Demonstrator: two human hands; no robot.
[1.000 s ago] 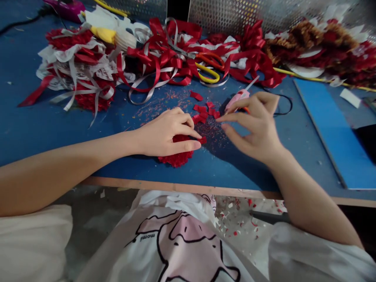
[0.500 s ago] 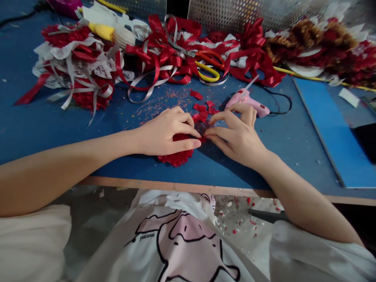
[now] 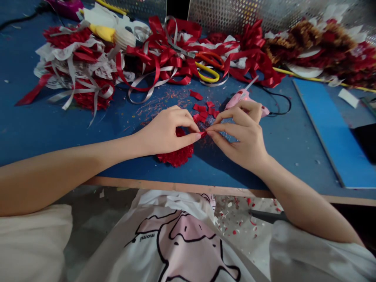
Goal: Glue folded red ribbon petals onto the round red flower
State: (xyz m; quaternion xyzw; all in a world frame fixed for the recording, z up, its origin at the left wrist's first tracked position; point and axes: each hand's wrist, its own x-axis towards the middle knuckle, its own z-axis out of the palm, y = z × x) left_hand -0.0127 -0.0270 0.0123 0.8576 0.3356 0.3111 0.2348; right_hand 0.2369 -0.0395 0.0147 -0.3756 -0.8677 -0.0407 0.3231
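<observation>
A small red ribbon piece [image 3: 203, 134] is pinched between both hands over the blue table. My left hand [image 3: 169, 131] holds its left end between thumb and fingers. The right end is in the thumb and fingertips of my right hand [image 3: 242, 135]. Under my left hand lies a red ruffled flower [image 3: 178, 155], partly covered by it. Several cut red pieces [image 3: 200, 108] are scattered just beyond the fingertips. Behind my right hand rests a pink glue gun [image 3: 238, 97], partly hidden by the fingers.
Tangled red ribbons [image 3: 176, 70] lie at the back with orange-and-yellow-handled scissors [image 3: 209, 73]. Red and white ruffled pieces [image 3: 91, 64] are piled at the back left. Brown and red trims [image 3: 317, 43] fill the back right. A bright blue board [image 3: 335, 129] lies at right.
Both hands have shifted slightly, and the fingertips now meet at the red piece, which shows more clearly between them. The fingers of my right hand are drawn closer together.
</observation>
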